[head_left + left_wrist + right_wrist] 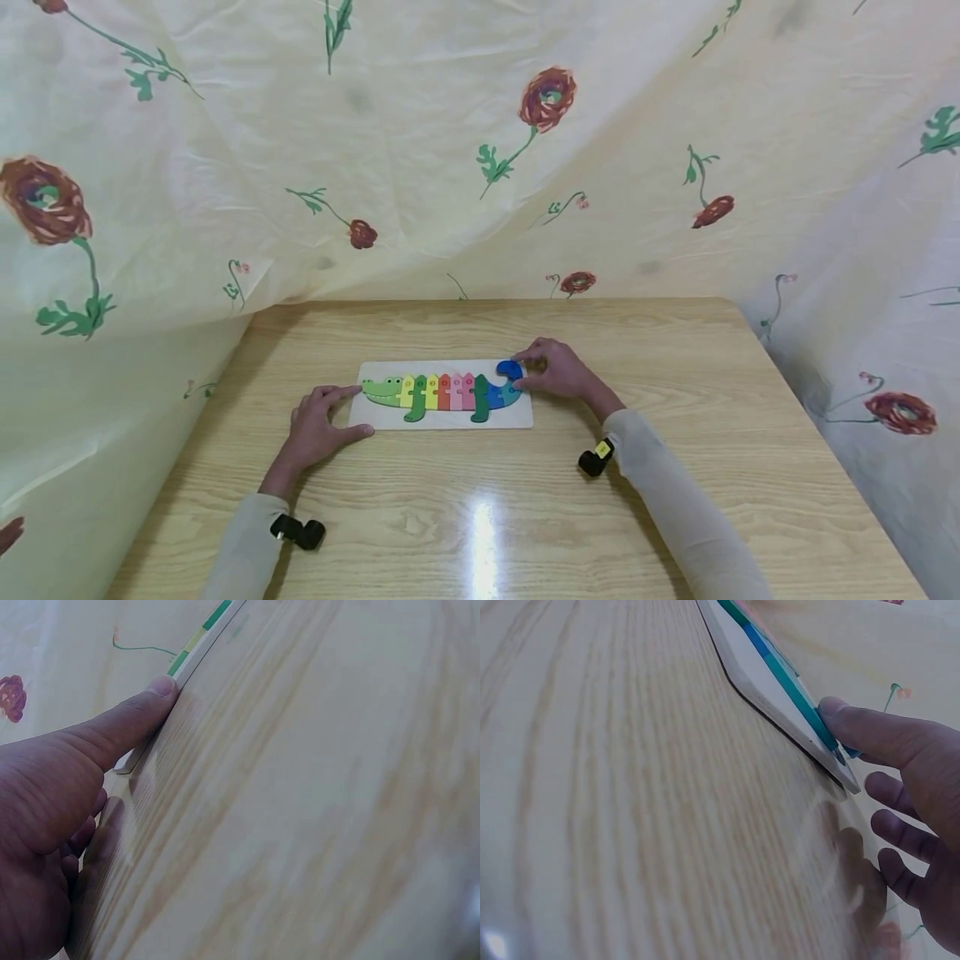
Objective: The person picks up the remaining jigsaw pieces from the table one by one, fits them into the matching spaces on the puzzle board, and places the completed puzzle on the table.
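A wooden crocodile puzzle lies on a pale board (442, 423), its row of coloured pieces running from the light green head (383, 392) to the blue tail. My left hand (318, 427) is at the board's left end, index finger at the head's tip and thumb on the front edge. In the left wrist view, the straight thumb (139, 720) touches the board's side. At the other end, my right hand (558, 371) pinches the dark blue tail-tip piece (507, 368) between thumb and index finger. The right wrist view shows its thumb (870, 731) against the tail; the index fingertip is hidden.
The board rests on a light wood table (450, 500), towards its far edge. A flower-printed cloth (435, 150) hangs behind and at both sides. Black wrist cameras (297, 532) are strapped on both sleeves.
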`<action>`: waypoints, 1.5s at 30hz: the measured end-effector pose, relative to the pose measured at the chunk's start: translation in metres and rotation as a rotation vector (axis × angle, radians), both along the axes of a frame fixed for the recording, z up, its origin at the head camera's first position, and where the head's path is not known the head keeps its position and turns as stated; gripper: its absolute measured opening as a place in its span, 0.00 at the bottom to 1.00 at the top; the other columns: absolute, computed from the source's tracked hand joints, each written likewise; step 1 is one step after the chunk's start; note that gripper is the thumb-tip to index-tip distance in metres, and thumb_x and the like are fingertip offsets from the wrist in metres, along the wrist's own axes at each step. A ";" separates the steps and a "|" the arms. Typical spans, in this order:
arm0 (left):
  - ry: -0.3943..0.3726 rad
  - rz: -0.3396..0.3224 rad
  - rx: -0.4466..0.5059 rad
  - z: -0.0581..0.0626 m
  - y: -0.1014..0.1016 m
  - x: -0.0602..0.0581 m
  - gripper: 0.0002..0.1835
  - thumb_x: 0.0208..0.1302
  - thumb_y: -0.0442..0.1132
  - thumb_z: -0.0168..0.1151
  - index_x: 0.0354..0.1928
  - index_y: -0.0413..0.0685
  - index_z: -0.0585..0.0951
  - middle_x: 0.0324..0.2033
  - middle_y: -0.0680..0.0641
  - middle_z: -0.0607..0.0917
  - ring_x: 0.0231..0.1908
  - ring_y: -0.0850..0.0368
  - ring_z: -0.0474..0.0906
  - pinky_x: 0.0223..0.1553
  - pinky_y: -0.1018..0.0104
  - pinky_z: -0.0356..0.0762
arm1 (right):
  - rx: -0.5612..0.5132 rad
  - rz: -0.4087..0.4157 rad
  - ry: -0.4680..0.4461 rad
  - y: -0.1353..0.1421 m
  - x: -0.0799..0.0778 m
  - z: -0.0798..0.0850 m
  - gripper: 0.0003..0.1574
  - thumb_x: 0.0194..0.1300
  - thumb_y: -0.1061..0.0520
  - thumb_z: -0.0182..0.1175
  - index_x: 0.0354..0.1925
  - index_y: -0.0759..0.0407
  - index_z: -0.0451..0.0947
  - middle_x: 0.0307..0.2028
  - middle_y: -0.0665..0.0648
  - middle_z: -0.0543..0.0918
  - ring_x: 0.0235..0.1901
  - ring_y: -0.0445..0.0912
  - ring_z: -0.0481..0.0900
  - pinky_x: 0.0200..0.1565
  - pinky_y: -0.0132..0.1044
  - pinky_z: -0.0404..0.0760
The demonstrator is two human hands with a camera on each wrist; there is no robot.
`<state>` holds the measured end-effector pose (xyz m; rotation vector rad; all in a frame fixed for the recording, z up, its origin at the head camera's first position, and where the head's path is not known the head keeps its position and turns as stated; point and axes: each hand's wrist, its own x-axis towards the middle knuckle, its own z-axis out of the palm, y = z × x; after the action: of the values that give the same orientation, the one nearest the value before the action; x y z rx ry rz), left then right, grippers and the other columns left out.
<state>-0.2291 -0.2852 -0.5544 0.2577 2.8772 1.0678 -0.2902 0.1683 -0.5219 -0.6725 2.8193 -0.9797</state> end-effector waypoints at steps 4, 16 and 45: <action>-0.003 0.000 -0.001 0.000 0.000 0.000 0.47 0.50 0.65 0.77 0.71 0.53 0.74 0.66 0.32 0.70 0.64 0.32 0.63 0.57 0.38 0.55 | -0.002 0.000 -0.012 0.001 -0.002 -0.001 0.29 0.57 0.42 0.77 0.54 0.52 0.88 0.40 0.50 0.82 0.39 0.47 0.72 0.41 0.41 0.71; -0.008 0.001 -0.001 0.001 0.001 -0.001 0.48 0.50 0.65 0.77 0.71 0.53 0.74 0.66 0.32 0.69 0.65 0.32 0.63 0.58 0.38 0.54 | 0.002 -0.014 -0.054 0.002 -0.004 -0.003 0.30 0.58 0.42 0.76 0.55 0.51 0.87 0.43 0.51 0.82 0.41 0.48 0.72 0.44 0.41 0.72; -0.015 -0.002 0.009 0.000 0.004 -0.002 0.48 0.50 0.66 0.77 0.71 0.54 0.74 0.66 0.33 0.69 0.64 0.33 0.63 0.58 0.40 0.54 | -0.039 -0.046 0.048 0.024 0.021 0.020 0.26 0.66 0.44 0.70 0.57 0.56 0.85 0.46 0.56 0.84 0.46 0.51 0.80 0.47 0.49 0.79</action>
<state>-0.2313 -0.2809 -0.5540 0.2514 2.8587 1.0780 -0.2689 0.1927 -0.5022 -0.6458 2.8766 -1.0421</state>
